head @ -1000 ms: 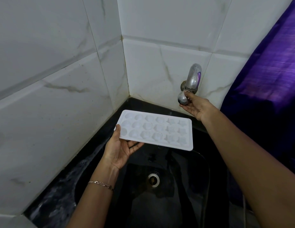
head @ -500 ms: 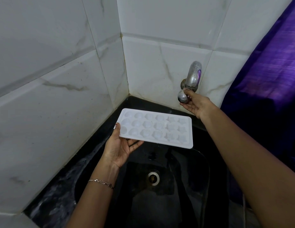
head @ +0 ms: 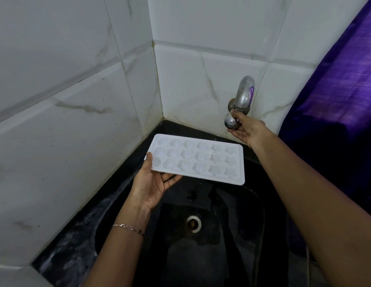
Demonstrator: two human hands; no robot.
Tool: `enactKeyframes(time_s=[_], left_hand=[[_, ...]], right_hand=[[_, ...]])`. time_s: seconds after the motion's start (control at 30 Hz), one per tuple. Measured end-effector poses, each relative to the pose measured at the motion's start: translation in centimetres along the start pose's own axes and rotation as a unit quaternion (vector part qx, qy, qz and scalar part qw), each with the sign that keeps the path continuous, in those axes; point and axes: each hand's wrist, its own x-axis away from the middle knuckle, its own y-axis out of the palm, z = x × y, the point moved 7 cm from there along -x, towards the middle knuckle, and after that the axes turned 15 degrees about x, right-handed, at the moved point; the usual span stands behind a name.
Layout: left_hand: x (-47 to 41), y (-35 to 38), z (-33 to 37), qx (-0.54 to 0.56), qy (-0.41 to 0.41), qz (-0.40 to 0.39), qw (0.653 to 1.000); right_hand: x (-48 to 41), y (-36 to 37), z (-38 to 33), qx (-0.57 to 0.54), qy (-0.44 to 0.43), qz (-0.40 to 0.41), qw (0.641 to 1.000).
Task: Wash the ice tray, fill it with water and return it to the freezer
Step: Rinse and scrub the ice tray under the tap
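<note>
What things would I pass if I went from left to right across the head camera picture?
White marbled wall tiles → left hand → white ice tray → right hand holding the steel tap → purple cloth.

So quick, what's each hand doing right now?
Left hand: holds the ice tray by one end, thumb on top.
Right hand: grips the tap knob.
</note>
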Motion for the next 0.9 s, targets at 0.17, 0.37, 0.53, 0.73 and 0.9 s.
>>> enactKeyframes(time_s=[0.17,0.37,0.53,0.73,0.9], left_hand=[[-0.14,-0.05,-0.15,0.005,-0.005,0.001,1.0],[-0.26,-0.12,-0.21,0.009,-0.006,0.005,1.0],[-0.37,-0.14,-0.24,0.014,-0.009,0.008,1.0],[-0.42,-0.08,-0.21,0.013,-0.004,0.012,1.0],[-0.41,-0.01,-0.22,0.011,-0.004,0.011,1.0]], right_hand=[[-0.09,-0.07,-0.02,-0.003,-0.001,0.004,1.0],[-0.19,-0.08,-0.09,0.003,-0.005,0.008,1.0],[-0.17,-0.13,-0.04,0.008,-0.005,0.009,1.0],[-0.17,-0.23,-0.05,0.008,-0.002,0.012,1.0],[0.05,-0.12,-0.09,0.012,-0.003,0.009,1.0]])
